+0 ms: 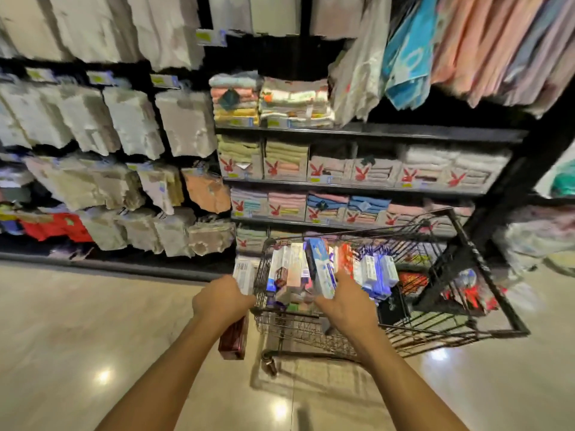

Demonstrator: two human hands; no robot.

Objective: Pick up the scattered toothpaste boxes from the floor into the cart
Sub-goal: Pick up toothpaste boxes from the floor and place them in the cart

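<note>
Head view: left hand (222, 301) and right hand (345, 303) each grip toothpaste boxes (320, 269) at the box-filled cart (488, 272).

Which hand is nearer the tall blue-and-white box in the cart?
Right. The right hand holds the blue-and-white box inside the cart; the left hand grips a dark red box outside it.

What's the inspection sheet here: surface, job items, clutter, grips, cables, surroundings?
Surface: glossy beige floor, lamp glare on it.
Job's things: wire cart with toothpaste boxes heaped at its near end.
Clutter: red packets farther inside the cart; contents unclear.
Grips: left hand holds boxes beside the cart, a dark red box showing below it; right hand holds a blue-and-white box in the cart.
Cables: nothing seen.
Surroundings: shelves of folded towels, hanging cloths.
</note>
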